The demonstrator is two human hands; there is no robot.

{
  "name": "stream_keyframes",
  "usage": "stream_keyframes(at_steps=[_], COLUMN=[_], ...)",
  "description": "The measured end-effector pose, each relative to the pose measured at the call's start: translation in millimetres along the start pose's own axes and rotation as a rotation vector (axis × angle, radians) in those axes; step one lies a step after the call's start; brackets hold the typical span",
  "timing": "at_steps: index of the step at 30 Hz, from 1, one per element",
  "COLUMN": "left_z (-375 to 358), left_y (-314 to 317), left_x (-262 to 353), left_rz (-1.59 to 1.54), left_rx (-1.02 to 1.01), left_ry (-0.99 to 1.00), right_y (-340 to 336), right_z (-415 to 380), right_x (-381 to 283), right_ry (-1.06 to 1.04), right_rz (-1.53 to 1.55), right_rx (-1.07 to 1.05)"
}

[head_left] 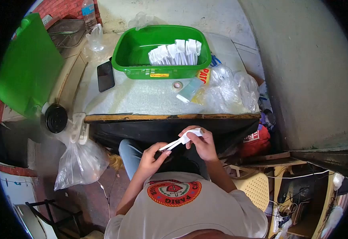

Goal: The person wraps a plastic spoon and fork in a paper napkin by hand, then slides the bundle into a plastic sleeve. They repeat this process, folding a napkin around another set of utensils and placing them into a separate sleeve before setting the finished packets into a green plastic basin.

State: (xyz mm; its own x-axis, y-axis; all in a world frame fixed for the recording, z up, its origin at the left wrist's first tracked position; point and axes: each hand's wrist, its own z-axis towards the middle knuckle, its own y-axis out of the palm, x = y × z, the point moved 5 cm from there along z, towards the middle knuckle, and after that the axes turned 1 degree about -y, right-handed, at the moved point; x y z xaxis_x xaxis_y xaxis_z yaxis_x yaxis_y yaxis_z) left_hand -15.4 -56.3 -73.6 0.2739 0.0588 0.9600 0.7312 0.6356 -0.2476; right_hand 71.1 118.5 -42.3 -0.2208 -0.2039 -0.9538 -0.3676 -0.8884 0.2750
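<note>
Over my lap, both hands hold one small white bundle. Its slim white prongs (170, 146) look like plastic cutlery handles, and what looks like a white paper napkin (191, 136) wraps the other end. My left hand (154, 156) pinches the prongs between thumb and fingers. My right hand (202, 144) is closed around the wrapped end, its thumb pressed on the napkin. The utensils' heads are hidden under the wrap. Beyond the table edge, a green basin (162, 72) holds several similar white bundles (176, 53), lined up toward its right side.
On the table lie a dark phone (105, 76), a tape roll (177, 85), a pack in clear film (190, 91) and clear plastic bags (225, 89). A clear bag (80, 163) hangs at the left, below a green container (26, 67). The wooden table edge (170, 117) runs before my hands.
</note>
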Motion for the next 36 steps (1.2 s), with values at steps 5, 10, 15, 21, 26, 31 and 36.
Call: stream_keyframes(at_steps=[5,10,15,21,26,31,36], left_z=[-2.6,-0.8,2.1,4.0,8.0,19.1,45.3], left_y=[-3.1,0.8,1.1,1.2,6.9,11.2,12.0], left_x=[6.3,19.3,10.2,-12.0,-20.2,-14.9,18.6], left_rz=[0.038,0.145,0.166,-0.145,-0.239,-0.233,0.087], left_rx=[-0.029,-0.015,0.036,-0.027,-0.034,-0.025,-0.065], left_ry=[-0.044,0.095,0.14,-0.117,-0.101,-0.104,0.147], right_y=[-9.4,-10.7,-9.1,-4.7,-1.1,-11.0,-28.9], right_z=[0.9,-0.8,-1.5,-2.0,-0.9,-0.9,-4.9], right_x=[2.1,10.5,11.1,18.4,19.2,22.3,12.0], right_ry=[-0.035,-0.01,-0.022,0.148,0.186,0.009,-0.07], right_rz=[0.065,0.064,-0.04,0.123,0.285,0.223,0.186], right_rx=[0.054,0.053,0.042,-0.01,-0.033,-0.095,-0.079])
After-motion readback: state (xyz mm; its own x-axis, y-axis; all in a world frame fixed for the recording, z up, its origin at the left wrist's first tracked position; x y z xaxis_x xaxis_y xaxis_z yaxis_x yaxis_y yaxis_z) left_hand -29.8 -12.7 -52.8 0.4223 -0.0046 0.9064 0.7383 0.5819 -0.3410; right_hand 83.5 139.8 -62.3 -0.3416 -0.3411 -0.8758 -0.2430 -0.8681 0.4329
